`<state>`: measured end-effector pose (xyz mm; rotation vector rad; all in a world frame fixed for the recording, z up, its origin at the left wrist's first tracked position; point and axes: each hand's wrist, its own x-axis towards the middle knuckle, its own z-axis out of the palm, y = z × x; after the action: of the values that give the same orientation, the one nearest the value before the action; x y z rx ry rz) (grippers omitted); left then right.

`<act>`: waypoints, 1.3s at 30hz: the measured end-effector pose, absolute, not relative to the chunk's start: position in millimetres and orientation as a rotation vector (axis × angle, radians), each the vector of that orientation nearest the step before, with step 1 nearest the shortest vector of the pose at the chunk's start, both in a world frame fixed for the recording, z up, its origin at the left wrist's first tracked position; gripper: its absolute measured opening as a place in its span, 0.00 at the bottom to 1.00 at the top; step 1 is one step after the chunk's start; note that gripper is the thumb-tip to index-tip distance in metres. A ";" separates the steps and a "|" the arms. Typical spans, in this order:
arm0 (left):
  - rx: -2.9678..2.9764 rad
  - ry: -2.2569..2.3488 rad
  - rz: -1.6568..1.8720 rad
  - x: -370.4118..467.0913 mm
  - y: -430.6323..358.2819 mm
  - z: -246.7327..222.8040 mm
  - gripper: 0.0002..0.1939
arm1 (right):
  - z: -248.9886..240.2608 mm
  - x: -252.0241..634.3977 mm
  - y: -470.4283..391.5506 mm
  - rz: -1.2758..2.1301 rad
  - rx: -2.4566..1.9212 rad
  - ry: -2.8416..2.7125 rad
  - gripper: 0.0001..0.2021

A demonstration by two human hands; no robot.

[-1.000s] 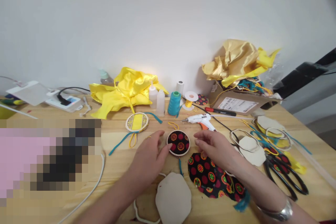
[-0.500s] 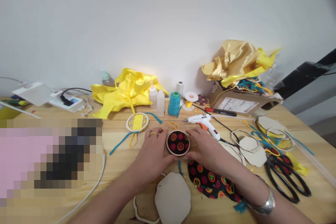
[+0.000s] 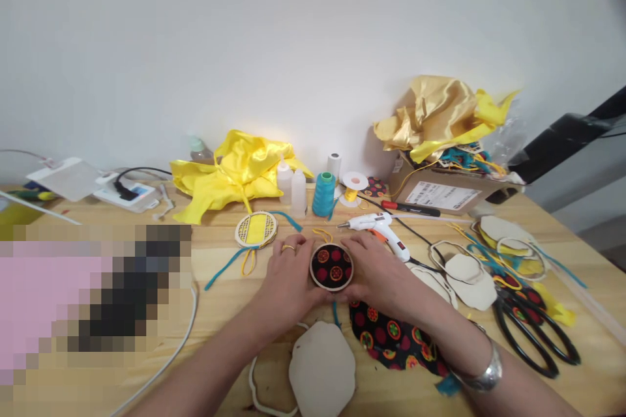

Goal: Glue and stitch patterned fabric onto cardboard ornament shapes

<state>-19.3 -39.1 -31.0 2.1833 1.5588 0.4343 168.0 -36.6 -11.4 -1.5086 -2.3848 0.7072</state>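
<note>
Between my two hands is a small round wooden frame [image 3: 331, 267] faced with black fabric in a red and orange pattern. My left hand [image 3: 292, 272] grips its left edge, thumb at the near side. My right hand [image 3: 372, 270] closes on the right edge in the same way. A yellow loop [image 3: 323, 232] sticks out beyond the far rim, and a teal cord [image 3: 335, 311] hangs out on the near side. Below my hands lie a pale scalloped board [image 3: 323, 368] and a thin outline frame [image 3: 254, 381]. Patterned black fabric [image 3: 391, 337] spreads under my right forearm.
A white glue gun [image 3: 386, 231] lies beyond my right hand. Black-handled scissors [image 3: 531, 332] rest at right. Behind stand a teal thread cone [image 3: 323, 195], squeeze bottles [image 3: 298, 192], yellow satin [image 3: 239, 166] and a cardboard box [image 3: 430, 189]. A yellow-centred round piece [image 3: 256, 229] lies left.
Both hands stay on the round frame with almost no movement. The view has shifted very slightly.
</note>
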 end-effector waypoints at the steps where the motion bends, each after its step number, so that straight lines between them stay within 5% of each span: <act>1: 2.184 1.552 0.426 -18.9 -39.0 -30.8 0.36 | -12.0 168.3 -35.7 0.715 -1.521 -2.390 0.30; 11: 2.186 1.561 0.373 -17.7 -37.0 -35.5 0.36 | -17.3 168.6 -32.9 0.814 -1.603 -2.290 0.27; 21: 2.168 1.564 0.315 -15.3 -37.4 -34.8 0.43 | -16.4 166.3 -26.2 0.747 -1.729 -2.236 0.09; 39: 2.132 1.614 0.358 -10.7 -41.8 -41.1 0.32 | -5.6 151.6 -10.2 0.634 -2.037 -2.297 0.16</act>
<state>-10.7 -41.8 -41.1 2.1317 1.6145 0.3578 151.6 -10.2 -5.6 -2.0374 -2.2969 0.6344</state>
